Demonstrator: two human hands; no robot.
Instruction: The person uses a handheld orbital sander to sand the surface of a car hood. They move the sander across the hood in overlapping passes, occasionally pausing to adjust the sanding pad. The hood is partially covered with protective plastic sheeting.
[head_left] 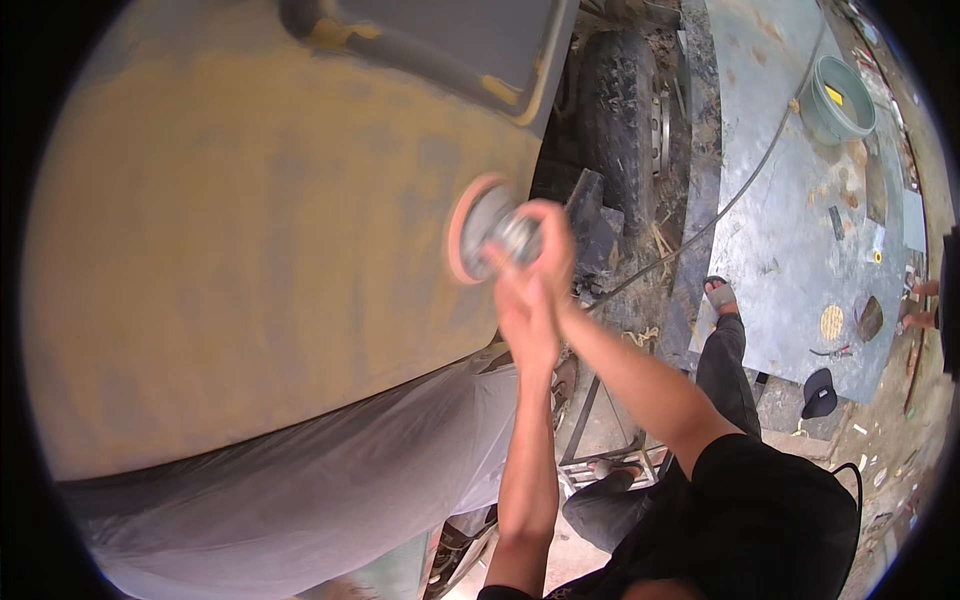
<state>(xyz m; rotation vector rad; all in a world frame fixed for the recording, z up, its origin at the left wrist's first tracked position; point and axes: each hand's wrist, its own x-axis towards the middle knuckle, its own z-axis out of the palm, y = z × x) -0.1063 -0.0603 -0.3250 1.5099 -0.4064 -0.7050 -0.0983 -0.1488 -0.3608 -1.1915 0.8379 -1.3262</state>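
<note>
A round power sander (490,225) with a pinkish disc pad is tilted with its pad facing a large panel (250,240), which is patchy yellow-brown and grey. My right hand (555,245) curls round the back of the sander's body. Below it, my left hand (525,310) grips the same sander from the near side, with its fingers up by the pad. Both hands and the sander are smeared by motion. The pad is near the panel's right edge and seems to touch it.
Grey plastic sheeting (330,490) hangs under the panel. To the right are a tyre (620,120), a dark hose (735,195), and a metal sheet (760,100) holding a green bucket (838,100). A dark cap (819,394) lies nearer. Another person's hand (922,305) shows at the far right.
</note>
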